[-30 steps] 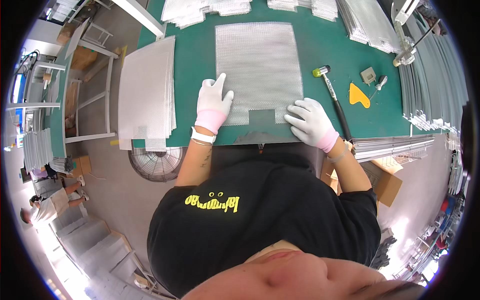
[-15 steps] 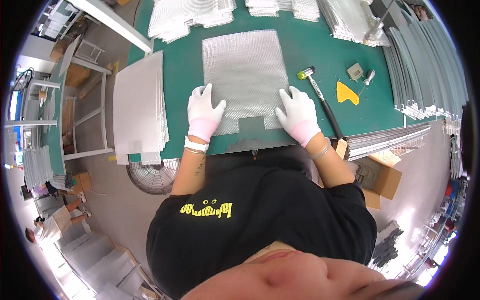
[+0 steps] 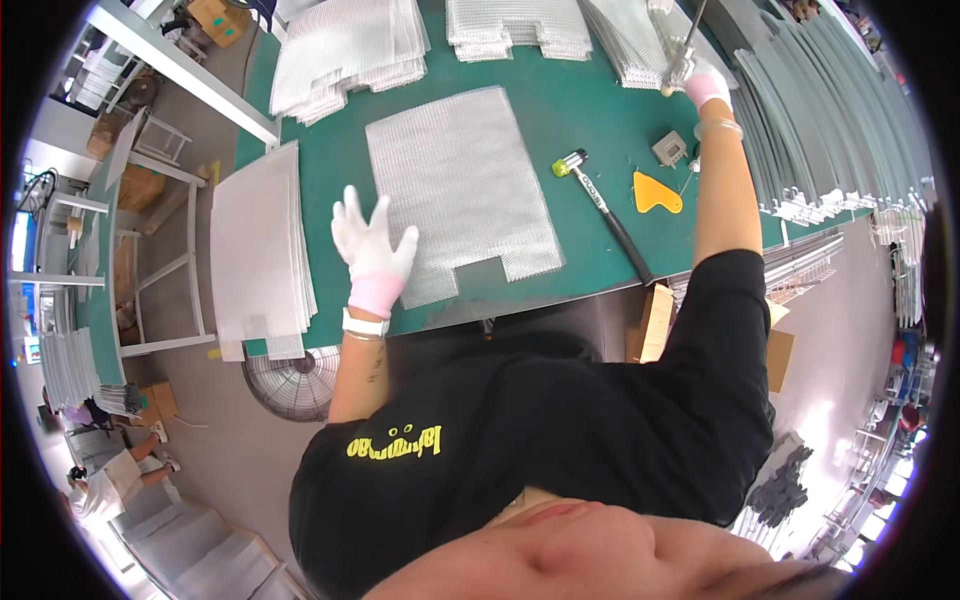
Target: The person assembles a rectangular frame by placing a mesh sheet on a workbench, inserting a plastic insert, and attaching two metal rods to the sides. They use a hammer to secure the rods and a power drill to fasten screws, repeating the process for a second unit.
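Observation:
A silvery mesh sheet point(image 3: 460, 185) with a rectangular notch in its near edge lies slightly turned on the green table. My left hand point(image 3: 376, 238), in a white glove with a pink cuff, is open at the sheet's left edge, fingers spread. At the far right, my right hand point(image 3: 706, 80), gloved the same way, reaches to a hanging metal tool point(image 3: 680, 68) and appears closed around it; its fingers are partly hidden. A rubber-headed hammer point(image 3: 605, 210) with a black handle lies right of the sheet. Beyond it are a yellow scraper point(image 3: 656, 193) and a small beige block point(image 3: 669, 149).
Stacks of mesh sheets stand at the far left point(image 3: 350, 50), far middle point(image 3: 518, 28) and left point(image 3: 258, 250) of the green table point(image 3: 340, 160). Long grey strips point(image 3: 810, 130) line the right side. A floor fan point(image 3: 295, 380) stands below the table's near left edge.
My right hand has left the sheet's right side and reached far right to the hanging tool. My left hand has lifted its fingers somewhat off the sheet's edge. The view has shifted and turned.

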